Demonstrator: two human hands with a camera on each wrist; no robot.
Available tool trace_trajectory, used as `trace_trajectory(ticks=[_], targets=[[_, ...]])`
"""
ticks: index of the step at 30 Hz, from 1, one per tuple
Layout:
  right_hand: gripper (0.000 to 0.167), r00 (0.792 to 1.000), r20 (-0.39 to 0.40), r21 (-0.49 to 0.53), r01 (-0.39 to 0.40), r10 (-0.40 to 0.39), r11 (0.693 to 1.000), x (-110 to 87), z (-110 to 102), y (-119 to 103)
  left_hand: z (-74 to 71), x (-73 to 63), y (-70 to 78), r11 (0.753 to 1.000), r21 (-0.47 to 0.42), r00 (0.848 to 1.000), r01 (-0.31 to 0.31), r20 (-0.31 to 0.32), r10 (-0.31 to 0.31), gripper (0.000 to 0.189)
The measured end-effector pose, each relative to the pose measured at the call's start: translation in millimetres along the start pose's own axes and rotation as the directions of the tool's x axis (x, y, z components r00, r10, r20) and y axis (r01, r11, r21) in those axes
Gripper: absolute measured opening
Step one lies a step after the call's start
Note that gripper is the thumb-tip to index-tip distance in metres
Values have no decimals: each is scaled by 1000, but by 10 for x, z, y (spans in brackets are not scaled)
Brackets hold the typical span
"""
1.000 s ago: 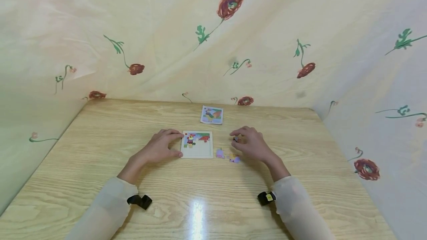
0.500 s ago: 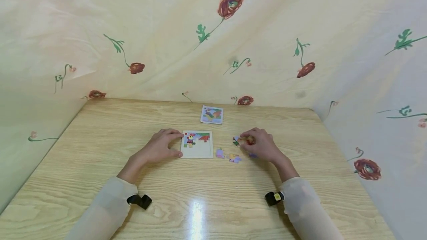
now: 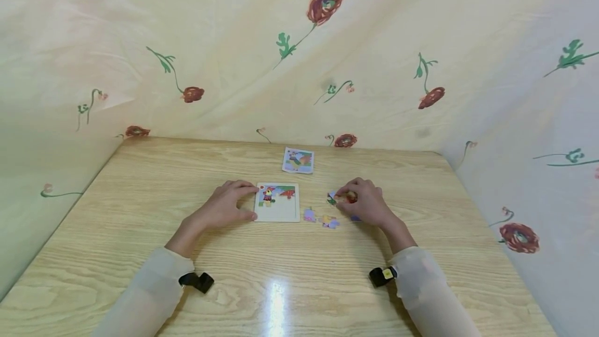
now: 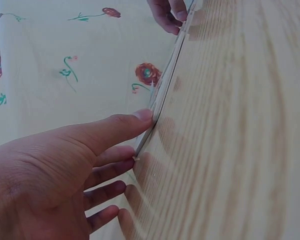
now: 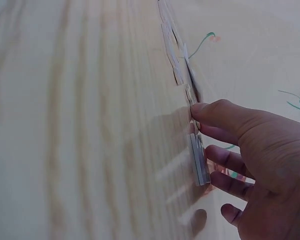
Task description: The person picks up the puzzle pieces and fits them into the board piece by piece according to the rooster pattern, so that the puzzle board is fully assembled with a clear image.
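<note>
A white-framed jigsaw puzzle board point(image 3: 277, 214) lies on the table, its upper part filled with pieces of a rooster picture. At its left edge rests my left hand point(image 3: 220, 207), index finger by the upper corner and thumb point(image 4: 144, 116) by the lower one. To the right of the board, my right hand point(image 3: 367, 204) pinches a reddish puzzle piece point(image 3: 351, 197) between thumb and index finger, low over the table. A green and purple piece point(image 3: 331, 197) lies at its fingertips. A purple piece point(image 3: 309, 215) and a yellow-purple piece point(image 3: 329, 222) lie nearer the board.
Behind the board lies a printed rooster picture card point(image 3: 298, 160). Another purple piece point(image 3: 355, 218) shows partly beneath the right hand. A flower-printed cloth point(image 3: 224, 66) hangs around the back and sides of the wooden table point(image 3: 281, 259).
My right hand has shifted right, away from the green and purple piece, and now pinches the reddish one. My left hand stays at the board's edge.
</note>
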State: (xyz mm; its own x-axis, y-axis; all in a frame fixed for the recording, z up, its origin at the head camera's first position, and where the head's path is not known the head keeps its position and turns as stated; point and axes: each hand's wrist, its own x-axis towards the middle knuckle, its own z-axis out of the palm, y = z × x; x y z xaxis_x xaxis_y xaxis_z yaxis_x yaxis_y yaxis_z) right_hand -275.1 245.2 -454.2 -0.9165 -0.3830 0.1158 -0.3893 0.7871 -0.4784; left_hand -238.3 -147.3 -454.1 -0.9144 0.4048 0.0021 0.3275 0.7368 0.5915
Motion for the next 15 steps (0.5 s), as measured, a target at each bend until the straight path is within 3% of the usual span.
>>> trace_trajectory(ticks=[15], targets=[[20, 999, -26, 27, 41, -41, 999, 63, -14, -97, -5, 10, 8, 1000, 6, 1000, -5, -2, 5, 68]])
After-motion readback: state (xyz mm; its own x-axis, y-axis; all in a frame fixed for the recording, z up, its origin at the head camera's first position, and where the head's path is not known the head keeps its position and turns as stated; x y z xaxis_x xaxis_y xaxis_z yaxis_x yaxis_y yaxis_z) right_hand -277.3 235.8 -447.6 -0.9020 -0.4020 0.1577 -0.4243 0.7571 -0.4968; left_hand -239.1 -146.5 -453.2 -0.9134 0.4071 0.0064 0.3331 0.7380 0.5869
